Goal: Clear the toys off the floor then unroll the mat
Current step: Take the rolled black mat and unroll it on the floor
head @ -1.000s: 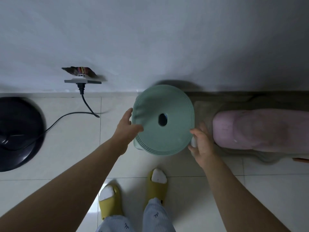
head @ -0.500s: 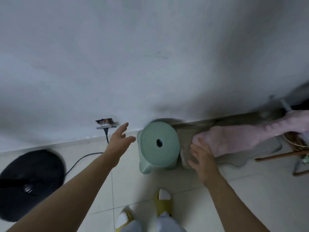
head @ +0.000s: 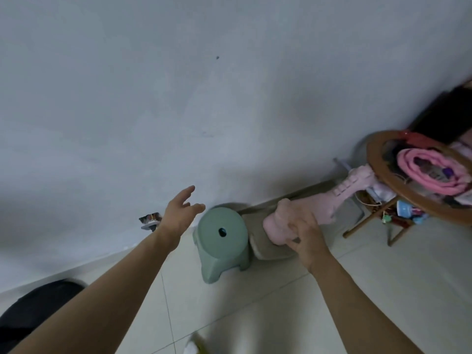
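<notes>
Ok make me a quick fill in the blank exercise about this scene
1. The right hand grips a rolled ____ mat.
2. The left hand is open and holds ____.
3. The green stool stands on the ____ beside the mat.

Missing words: pink; nothing; floor

Dim, flat indoor light w/ a cool grey-blue cast; no clear source, no glare. Wall [head: 204, 85] fills the upper two thirds, unevenly lit: paler at centre, murky toward upper left and lower left corners. Soft shadow on the wall behind the stool [head: 222, 238], another dark patch at upper right by the basket [head: 419, 175]. Whole frame slightly soft, motion blur strongest on the right hand [head: 306, 233] and the pink roll [head: 301, 221]. Wide-angle bend: floor line tilts and curves, arms stretch at bottom corners. Dark blob [head: 38, 310] at lower left, no detail.
</notes>
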`<state>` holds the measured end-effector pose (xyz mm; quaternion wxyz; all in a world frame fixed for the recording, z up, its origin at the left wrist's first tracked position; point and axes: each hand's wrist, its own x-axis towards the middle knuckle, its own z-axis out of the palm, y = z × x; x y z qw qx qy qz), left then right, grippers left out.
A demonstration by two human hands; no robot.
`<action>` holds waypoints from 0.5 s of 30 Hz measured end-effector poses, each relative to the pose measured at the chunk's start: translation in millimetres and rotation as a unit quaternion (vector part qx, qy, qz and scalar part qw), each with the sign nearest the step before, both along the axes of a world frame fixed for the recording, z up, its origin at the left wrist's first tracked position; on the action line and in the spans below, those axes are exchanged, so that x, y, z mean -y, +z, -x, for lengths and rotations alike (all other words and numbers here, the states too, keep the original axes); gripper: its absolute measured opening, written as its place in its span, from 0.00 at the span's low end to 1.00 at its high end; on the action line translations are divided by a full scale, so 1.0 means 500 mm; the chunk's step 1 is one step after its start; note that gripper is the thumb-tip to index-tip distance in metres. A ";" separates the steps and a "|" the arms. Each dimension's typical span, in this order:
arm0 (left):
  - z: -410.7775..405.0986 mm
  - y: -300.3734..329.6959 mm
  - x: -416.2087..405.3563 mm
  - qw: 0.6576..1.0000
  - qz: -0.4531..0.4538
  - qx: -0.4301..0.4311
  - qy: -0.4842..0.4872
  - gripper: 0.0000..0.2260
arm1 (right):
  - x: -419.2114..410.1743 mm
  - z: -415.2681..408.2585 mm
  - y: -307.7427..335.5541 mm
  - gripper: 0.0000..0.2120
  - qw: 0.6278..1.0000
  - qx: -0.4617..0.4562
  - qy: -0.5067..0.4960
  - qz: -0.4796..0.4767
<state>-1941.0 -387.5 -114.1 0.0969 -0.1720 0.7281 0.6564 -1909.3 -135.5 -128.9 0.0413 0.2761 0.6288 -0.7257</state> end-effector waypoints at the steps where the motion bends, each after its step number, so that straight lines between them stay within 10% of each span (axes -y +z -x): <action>1: -0.019 0.014 -0.012 1.000 0.001 -0.007 -0.001 0.25 | -0.014 -0.019 0.018 0.17 1.000 -0.010 -0.004 -0.006; 15: -0.311 0.078 -0.283 0.997 0.022 -0.043 -0.056 0.24 | -0.298 -0.402 0.113 0.18 0.996 -0.067 0.027 -0.048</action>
